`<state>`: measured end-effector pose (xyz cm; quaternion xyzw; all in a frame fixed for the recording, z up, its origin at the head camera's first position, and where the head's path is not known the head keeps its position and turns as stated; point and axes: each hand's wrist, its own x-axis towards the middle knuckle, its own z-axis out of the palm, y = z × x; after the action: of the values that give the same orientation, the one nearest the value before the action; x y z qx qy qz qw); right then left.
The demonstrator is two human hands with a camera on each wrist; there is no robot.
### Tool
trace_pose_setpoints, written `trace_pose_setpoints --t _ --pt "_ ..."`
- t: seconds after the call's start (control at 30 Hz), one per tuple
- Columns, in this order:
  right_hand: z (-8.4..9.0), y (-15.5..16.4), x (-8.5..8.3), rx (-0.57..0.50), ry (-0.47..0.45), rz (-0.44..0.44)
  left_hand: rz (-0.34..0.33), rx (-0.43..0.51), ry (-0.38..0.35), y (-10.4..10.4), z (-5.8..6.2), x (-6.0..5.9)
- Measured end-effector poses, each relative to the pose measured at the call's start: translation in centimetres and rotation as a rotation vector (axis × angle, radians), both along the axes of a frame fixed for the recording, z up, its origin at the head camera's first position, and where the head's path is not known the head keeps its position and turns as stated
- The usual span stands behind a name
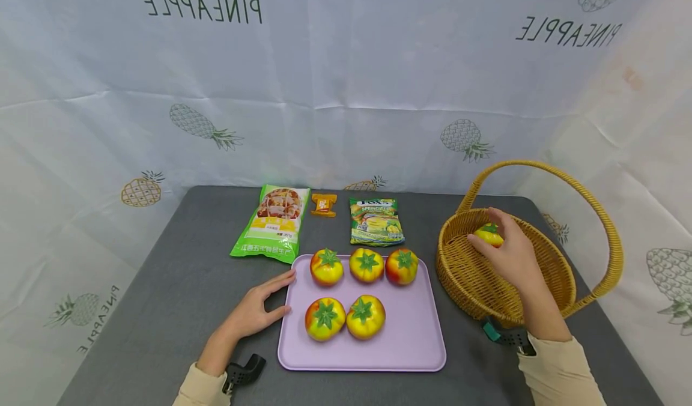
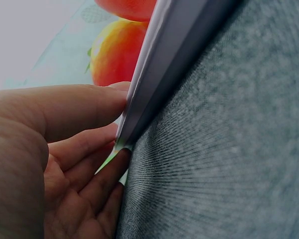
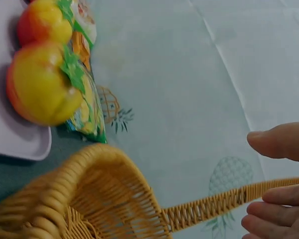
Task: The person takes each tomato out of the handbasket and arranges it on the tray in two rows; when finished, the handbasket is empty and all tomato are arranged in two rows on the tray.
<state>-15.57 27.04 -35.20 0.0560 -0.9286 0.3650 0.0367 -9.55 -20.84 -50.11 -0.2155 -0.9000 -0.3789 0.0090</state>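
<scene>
A lilac tray (image 1: 411, 340) holds several yellow-and-red tomatoes (image 1: 366, 317) with green star-shaped leaves. My left hand (image 1: 251, 311) rests at the tray's left edge, thumb and fingertips touching the rim (image 2: 134, 94). Over the wicker basket (image 1: 459, 289) on the right is my right hand (image 1: 510, 253), thumb and fingers spread apart. One more tomato (image 1: 489, 236) lies inside the basket, partly hidden behind that hand. In the right wrist view, nothing shows between the thumb (image 3: 276, 142) and the fingers (image 3: 279, 214).
Behind the tray lie a green-and-white food packet (image 1: 276, 220), a small orange wrapped snack (image 1: 324, 205) and a green candy bag (image 1: 375, 221). The basket's tall handle (image 1: 600, 220) arches up beside the right forearm. A pineapple-print cloth (image 1: 346, 63) hangs around the grey table (image 1: 189, 274).
</scene>
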Motion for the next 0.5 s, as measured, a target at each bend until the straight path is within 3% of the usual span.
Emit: trace_pose_setpoints --t 0.3,0.5 --pt "-0.4 2.1 -3.6 -0.007 -0.103 -0.054 0.007 0.005 0.001 -0.1 0.0 0.0" --pt "-1.2 3.2 -4.9 -0.002 -0.203 -0.114 0.005 0.007 -0.014 0.0 0.0 0.0"
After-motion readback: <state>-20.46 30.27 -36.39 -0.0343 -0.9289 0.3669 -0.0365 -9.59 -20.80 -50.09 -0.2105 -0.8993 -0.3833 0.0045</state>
